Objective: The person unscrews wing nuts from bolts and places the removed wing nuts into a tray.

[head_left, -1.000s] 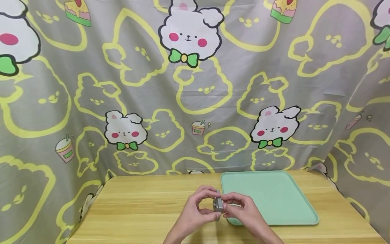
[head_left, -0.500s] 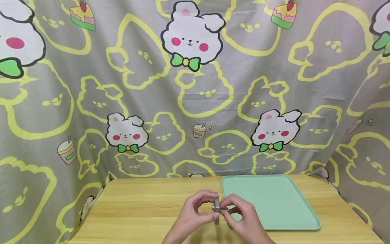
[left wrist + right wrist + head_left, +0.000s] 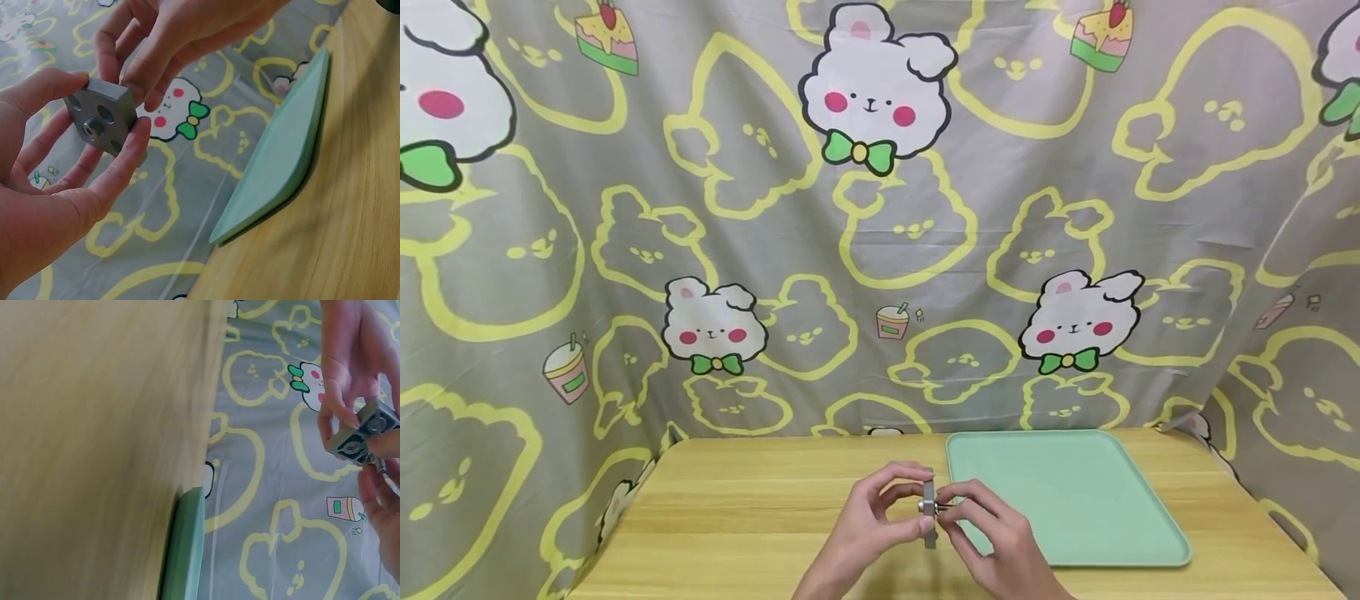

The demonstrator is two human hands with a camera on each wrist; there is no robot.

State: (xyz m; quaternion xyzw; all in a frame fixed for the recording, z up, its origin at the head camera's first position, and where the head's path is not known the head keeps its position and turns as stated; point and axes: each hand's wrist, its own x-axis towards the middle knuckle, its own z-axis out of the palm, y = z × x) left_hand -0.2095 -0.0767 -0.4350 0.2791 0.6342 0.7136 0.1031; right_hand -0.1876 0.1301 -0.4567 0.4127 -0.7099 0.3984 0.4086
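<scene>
Since the frame one second earlier, the block (image 3: pixel 94 112) has turned edge-on to the head camera, and the fingers of the right hand (image 3: pixel 1000 533) sit a little farther from it.

The block is grey, upright, and held in the air above the table (image 3: pixel 760 500), between the two hands. The left hand (image 3: pixel 868 525) grips it by opposite edges: thumb at one, fingers at the other, with a wide gap between palm and block. In the left wrist view, the face toward the left palm shows round holes (image 3: pixel 105 114) near its corners and a metal nub (image 3: pixel 92 127) standing out at its centre.

The right hand is narrowed at the fingertips, thumb and fingers pinching a thin metal pin (image 3: pixel 390 481) on the opposite side of the block. The pin is partly covered by the fingers; where it meets the block cannot be made out with certainty.

The green tray (image 3: pixel 1067 492) lies flat on the table to the right of the block; in the head view, the right hand overlaps its near left corner. A grey curtain (image 3: pixel 775 250) printed with white rabbits and yellow outlines hangs behind the table and along both sides.
</scene>
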